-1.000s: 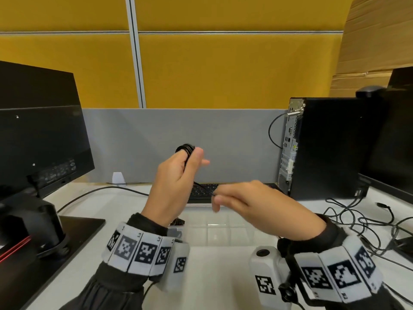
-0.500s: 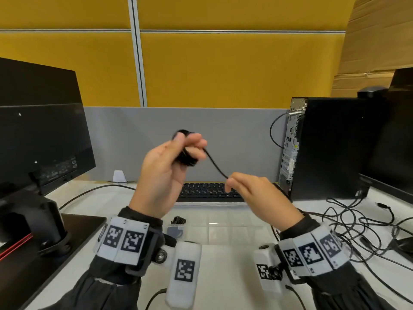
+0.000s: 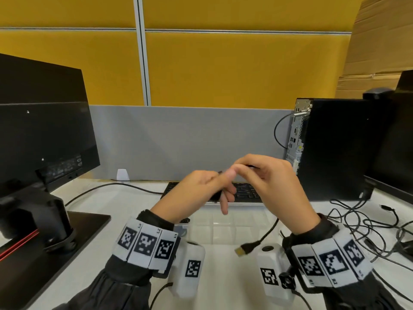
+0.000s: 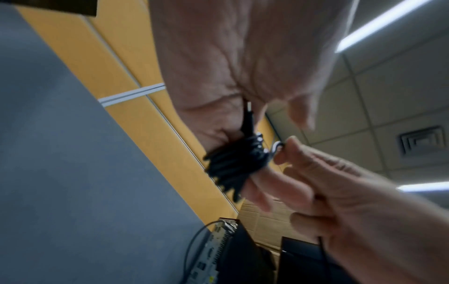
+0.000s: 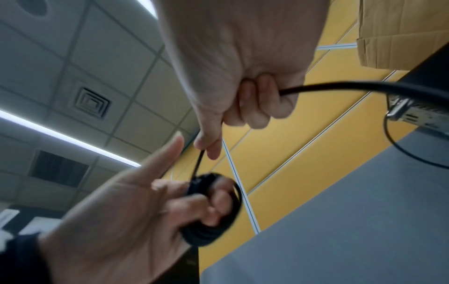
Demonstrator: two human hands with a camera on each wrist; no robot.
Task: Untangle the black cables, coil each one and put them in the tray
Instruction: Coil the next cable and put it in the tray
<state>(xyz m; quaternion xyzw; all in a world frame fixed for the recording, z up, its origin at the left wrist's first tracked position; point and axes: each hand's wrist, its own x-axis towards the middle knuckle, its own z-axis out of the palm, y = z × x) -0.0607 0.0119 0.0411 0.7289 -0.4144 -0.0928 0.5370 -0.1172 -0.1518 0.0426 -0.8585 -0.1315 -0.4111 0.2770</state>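
coiled black cable (image 5: 213, 209) looped around left hand (image 3: 196, 193) fingers, right hand (image 3: 268, 182) pinching its tail

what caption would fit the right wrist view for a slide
Right hand pinches the black cable as it feeds onto the coil wound around the left hand's fingers.

From my feed the cable (image 5: 213, 209) looked matte rubbery black, its plug (image 3: 240, 251) shiny gold metal, the tray (image 3: 234, 229) glossy clear plastic.
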